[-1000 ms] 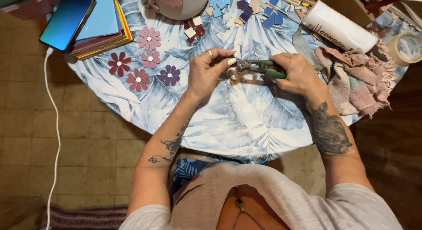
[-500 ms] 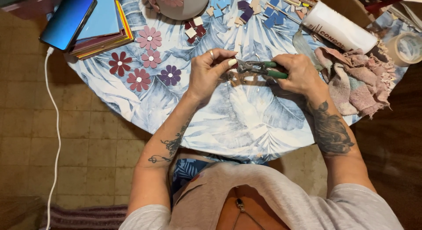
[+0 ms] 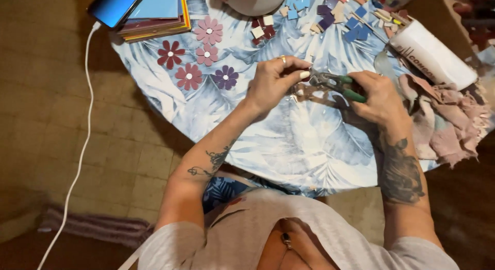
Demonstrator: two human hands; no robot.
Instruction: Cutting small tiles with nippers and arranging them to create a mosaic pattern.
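Your right hand (image 3: 381, 97) squeezes green-handled nippers (image 3: 337, 84), middle of surface (image 3: 289, 146). Your left hand (image 3: 273, 82) pinches small tile bit (image 3: 308, 69) at nipper tip, keeping it steady. Done tile flowers (image 3: 198, 56) wait far left, out of way.

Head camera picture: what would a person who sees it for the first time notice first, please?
The eye goes first to the two hands at the middle of the round table with its blue leaf-pattern cloth: the right hand grips green-handled nippers, and the left hand pinches at their tip. Next come the five flower shapes in red, pink and purple at upper left, and the scattered small tiles along the top edge.
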